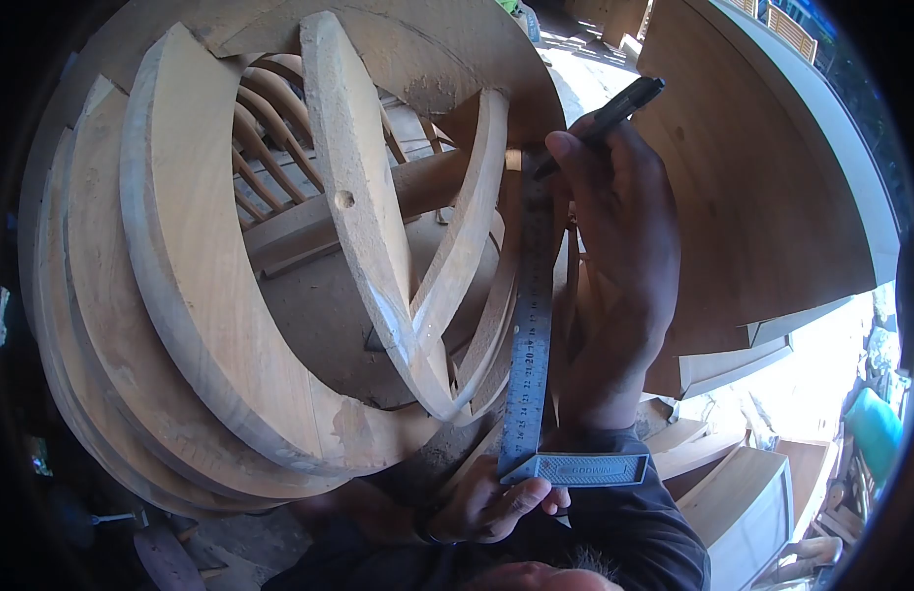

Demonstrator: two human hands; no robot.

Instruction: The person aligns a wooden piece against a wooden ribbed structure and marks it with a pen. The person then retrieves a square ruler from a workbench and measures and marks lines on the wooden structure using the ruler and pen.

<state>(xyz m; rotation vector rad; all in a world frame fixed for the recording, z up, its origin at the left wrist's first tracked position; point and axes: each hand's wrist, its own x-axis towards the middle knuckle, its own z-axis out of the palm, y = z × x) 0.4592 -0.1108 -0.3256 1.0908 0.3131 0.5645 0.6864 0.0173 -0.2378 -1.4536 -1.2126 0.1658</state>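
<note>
The silvery metal try square (526,379) lies beside the pale curved wooden frame (363,227), its long graduated blade running away from the left hand (488,507), which is clamped on its stock end. The right hand (624,197), closed around a black pen (619,106), is nearer the far end (whether the tip touches, I cannot tell).

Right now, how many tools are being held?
2: black pen in the right hand, metal square in the left hand. Anything else tucked behind either would be hidden.
</note>
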